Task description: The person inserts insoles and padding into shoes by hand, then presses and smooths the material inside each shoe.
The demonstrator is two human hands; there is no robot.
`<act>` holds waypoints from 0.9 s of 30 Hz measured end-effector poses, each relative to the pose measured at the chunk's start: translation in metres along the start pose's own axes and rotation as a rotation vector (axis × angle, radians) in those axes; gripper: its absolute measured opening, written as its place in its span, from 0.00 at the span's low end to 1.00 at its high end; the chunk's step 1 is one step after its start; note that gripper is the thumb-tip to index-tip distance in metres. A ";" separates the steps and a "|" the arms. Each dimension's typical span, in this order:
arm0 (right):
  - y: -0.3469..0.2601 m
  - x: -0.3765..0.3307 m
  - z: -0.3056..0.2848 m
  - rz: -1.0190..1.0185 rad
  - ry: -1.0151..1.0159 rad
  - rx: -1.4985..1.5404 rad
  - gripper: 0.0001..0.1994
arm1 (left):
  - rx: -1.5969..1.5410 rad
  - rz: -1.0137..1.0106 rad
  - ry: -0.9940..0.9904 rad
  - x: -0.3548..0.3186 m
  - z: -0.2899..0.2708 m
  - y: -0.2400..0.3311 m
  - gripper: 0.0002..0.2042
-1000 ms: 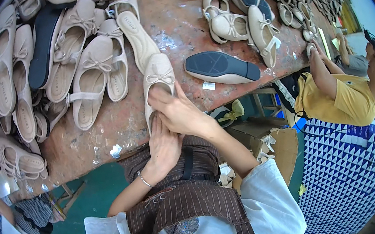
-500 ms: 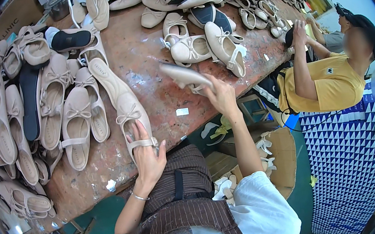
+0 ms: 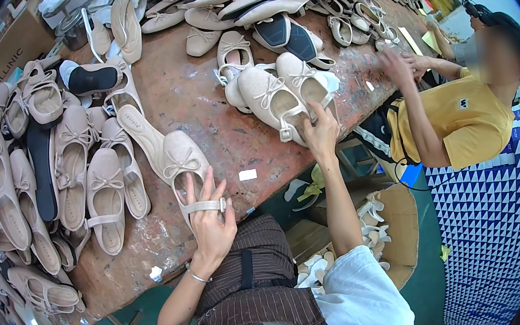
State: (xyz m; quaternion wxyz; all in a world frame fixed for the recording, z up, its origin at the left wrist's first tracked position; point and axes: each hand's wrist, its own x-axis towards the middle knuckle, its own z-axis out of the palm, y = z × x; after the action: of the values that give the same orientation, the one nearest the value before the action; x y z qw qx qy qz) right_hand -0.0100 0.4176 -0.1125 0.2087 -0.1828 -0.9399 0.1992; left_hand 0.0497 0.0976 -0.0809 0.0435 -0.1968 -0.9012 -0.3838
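Left hand (image 3: 211,227) lies open here, fingers spread across the strap of a bowed shoe (image 3: 180,149) on the table (image 3: 188,83), an insole (image 3: 137,125) right by its toe! And the right hand (image 3: 321,130), fingers bent, touches the back of a second shoe (image 3: 257,88) beside another shoe (image 3: 289,66); gripping or not, I can't tell.

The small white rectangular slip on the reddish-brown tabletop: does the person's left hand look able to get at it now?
Probably yes: only bare tabletop shows between the left hand and the slip, though that hand touches a beige bow-trimmed shoe.
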 end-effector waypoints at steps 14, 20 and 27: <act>-0.113 -0.097 -0.017 -0.112 -0.786 0.534 0.14 | 0.306 -0.050 -0.165 0.021 -0.008 0.001 0.37; -0.058 0.011 -0.008 -0.122 0.039 0.163 0.25 | 0.206 -0.124 -0.072 0.019 0.026 0.004 0.37; 0.036 0.090 0.064 -0.161 -0.184 0.231 0.28 | -0.044 -0.208 -0.219 0.031 0.022 -0.021 0.23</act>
State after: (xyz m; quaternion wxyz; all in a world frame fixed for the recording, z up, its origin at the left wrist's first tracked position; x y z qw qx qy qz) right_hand -0.1064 0.4677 -0.1528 0.1568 -0.0625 -0.9374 0.3045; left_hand 0.0146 0.1096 -0.1036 -0.0995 -0.1440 -0.9075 -0.3819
